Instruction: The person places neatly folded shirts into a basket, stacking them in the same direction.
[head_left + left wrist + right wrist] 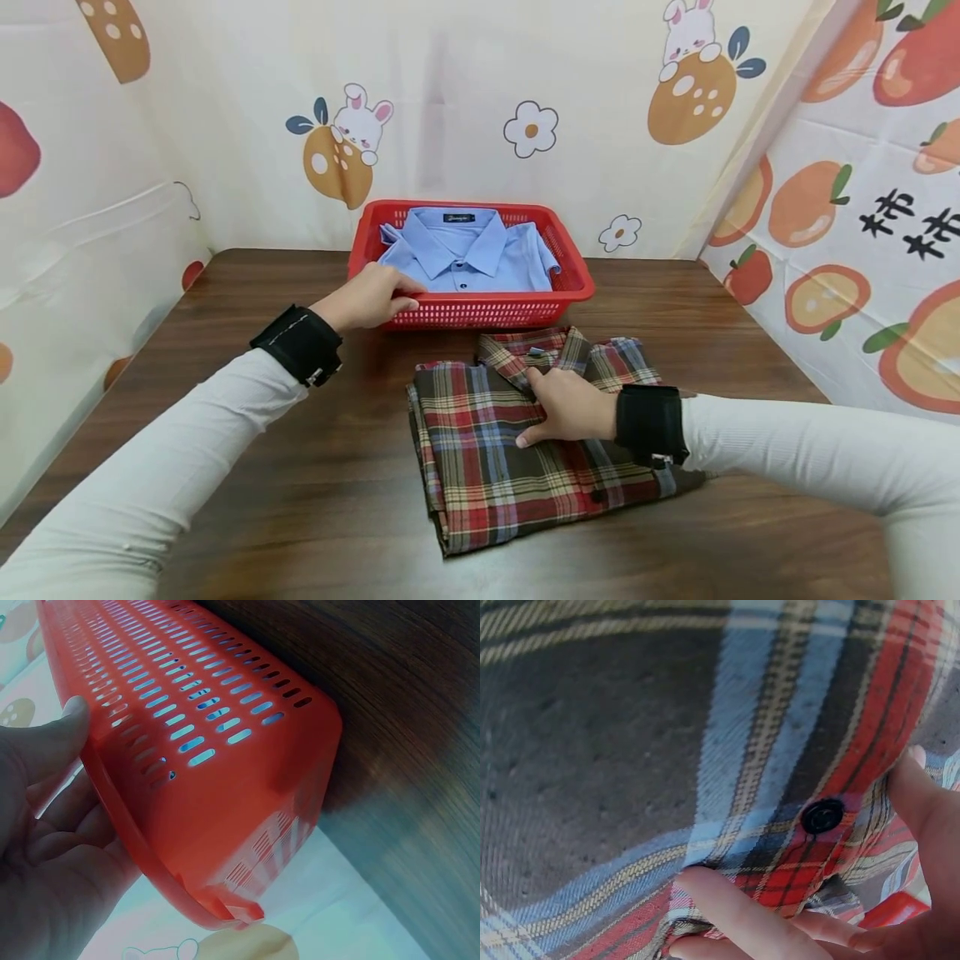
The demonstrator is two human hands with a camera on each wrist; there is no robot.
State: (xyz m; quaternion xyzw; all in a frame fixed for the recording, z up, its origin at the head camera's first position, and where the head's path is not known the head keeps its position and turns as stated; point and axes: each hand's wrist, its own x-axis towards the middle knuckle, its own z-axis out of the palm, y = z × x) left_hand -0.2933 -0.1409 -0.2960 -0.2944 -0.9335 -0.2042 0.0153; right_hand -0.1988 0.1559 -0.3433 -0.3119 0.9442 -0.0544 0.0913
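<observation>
A red plastic basket (480, 313) with slotted walls stands at the back of the table, and my left hand (369, 297) grips its near rim at the left. In the left wrist view, the thumb (64, 735) lies on the outer side of the rim with the other fingers inside. A folded light-blue collared shirt (465, 254) lies in the basket, collar away from me. In front of it lies a folded plaid shirt (480, 475) in red, dark grey, blue and cream. My right hand (572, 406) rests on this shirt below its collar, fingers spread, beside a dark button (823, 817).
The brown wood-grain table (315, 500) runs under everything. A cream printed cloth (465, 100) hangs right behind the basket, and similar cloths rise along the left and right sides. Both wrists wear black bands (300, 343).
</observation>
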